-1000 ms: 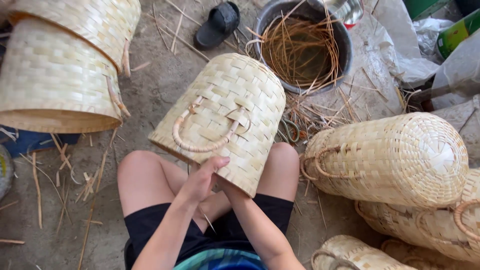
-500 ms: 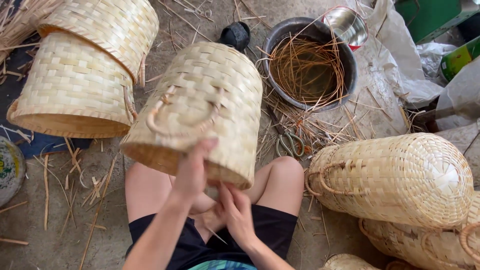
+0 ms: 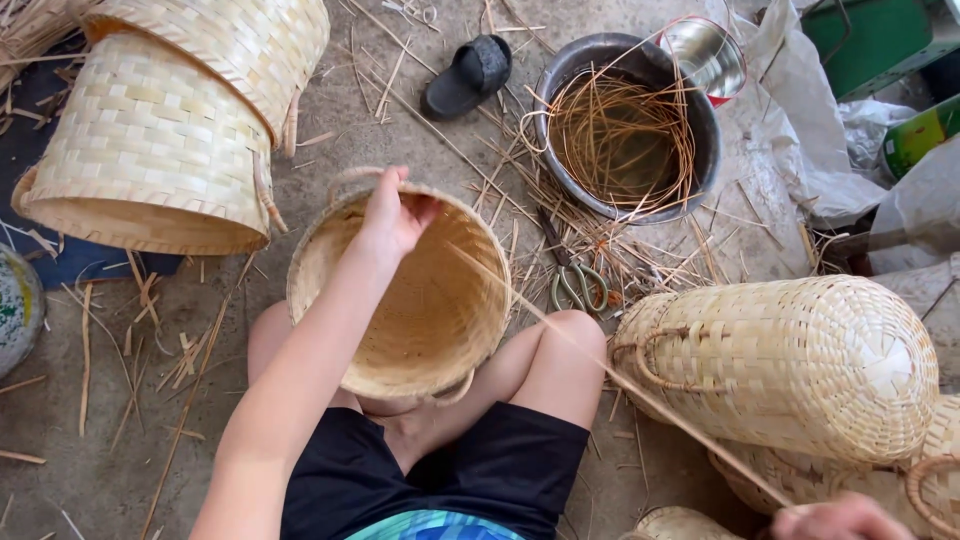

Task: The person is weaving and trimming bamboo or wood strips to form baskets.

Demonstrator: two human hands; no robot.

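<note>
A woven straw basket (image 3: 430, 320) rests on my lap between my knees, its mouth turned up towards me. My left hand (image 3: 392, 215) reaches over it and pinches the far rim, near a looped handle. A long thin straw strip (image 3: 620, 375) runs taut from inside the basket, across my right knee, down to my right hand (image 3: 840, 518). That hand sits at the bottom right edge, closed on the strip, and only partly shows.
Two nested baskets (image 3: 150, 140) lie on their sides at the upper left. Another basket (image 3: 800, 360) lies by my right knee, with more below it. A metal basin (image 3: 625, 130) holds straw strips. Scissors (image 3: 575, 280), a black sandal (image 3: 468, 72) and a metal cup (image 3: 705, 55) lie around.
The basket has been turned from mouth-down to mouth-up on my lap. My left hand moved to its far rim, and my right hand pulled away to the lower right with a strip.
</note>
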